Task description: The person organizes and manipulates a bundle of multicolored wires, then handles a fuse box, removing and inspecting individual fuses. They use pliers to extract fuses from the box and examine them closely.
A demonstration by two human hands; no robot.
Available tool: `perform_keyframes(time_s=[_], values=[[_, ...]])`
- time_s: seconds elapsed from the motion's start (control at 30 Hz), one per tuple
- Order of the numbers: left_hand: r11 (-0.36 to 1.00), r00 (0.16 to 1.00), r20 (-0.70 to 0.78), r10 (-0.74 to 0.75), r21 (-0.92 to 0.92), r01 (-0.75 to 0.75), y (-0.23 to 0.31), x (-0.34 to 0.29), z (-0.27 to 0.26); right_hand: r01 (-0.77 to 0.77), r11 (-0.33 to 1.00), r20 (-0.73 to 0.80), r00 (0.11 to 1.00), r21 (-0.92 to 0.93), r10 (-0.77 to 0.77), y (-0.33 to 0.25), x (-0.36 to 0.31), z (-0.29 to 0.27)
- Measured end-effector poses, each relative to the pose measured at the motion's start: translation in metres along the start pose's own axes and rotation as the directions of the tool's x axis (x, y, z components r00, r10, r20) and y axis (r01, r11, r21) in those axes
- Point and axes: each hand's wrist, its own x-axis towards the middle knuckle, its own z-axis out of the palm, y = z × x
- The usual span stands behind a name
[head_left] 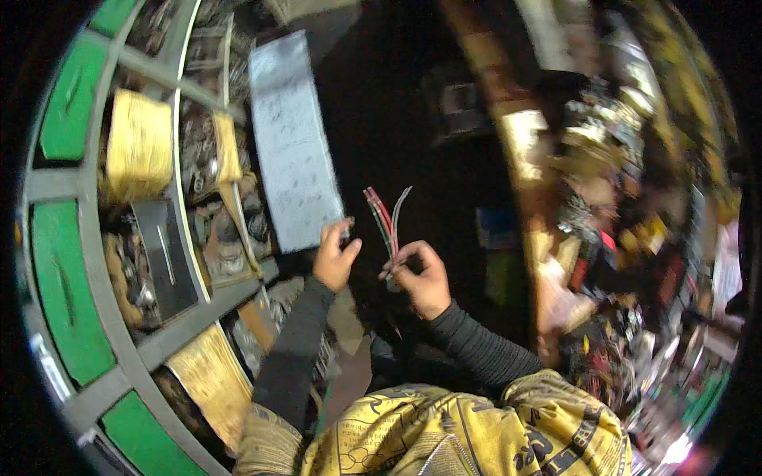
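My left hand (335,258) is raised and pinches the lower right corner of a long white sheet of paper (292,139) covered in handwriting. The sheet hangs upright in front of the shelving. My right hand (421,278) is closed around a small bundle of thin wires (385,214), red, green and white, whose ends fan upward above my fingers. The two hands are a short distance apart, about level with each other. Both forearms wear dark grey sleeves under a yellow patterned garment (444,432).
A grey metal rack (167,75) with green panels (63,293) curves along the left, its compartments filled with yellow boxes (139,143) and mixed small parts. On the right a wooden counter (548,262) is crowded with wires and hardware. The space between is dark.
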Motion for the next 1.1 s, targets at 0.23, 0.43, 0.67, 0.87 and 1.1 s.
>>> perform_keyframes(time_s=[0.23,0.43,0.67,0.87,1.1], values=[[0.444,0.947,0.215,0.237,-0.892,0.091,0.152,-0.112,0.004,0.295,0.875,0.211,0.951,-0.385,-0.227,-0.100,-0.128,0.010],[0.821,0.748,0.591,0.301,-0.560,0.112,0.219,-0.115,-0.019,0.418,0.712,0.287,0.908,-0.564,-0.306,-0.141,-0.216,-0.017],[0.935,0.475,0.821,0.317,-0.354,-0.012,0.309,-0.127,0.032,0.358,0.663,0.201,0.931,-0.658,-0.303,-0.166,-0.305,-0.068],[0.831,0.500,0.668,0.551,-0.494,-0.255,0.355,-0.153,0.118,0.221,0.738,-0.211,0.871,-0.637,-0.443,-0.163,-0.369,-0.110],[0.825,0.332,0.757,0.563,-0.489,-0.284,0.391,-0.147,0.136,0.281,0.595,-0.137,0.818,-0.753,-0.559,-0.187,-0.386,-0.136]])
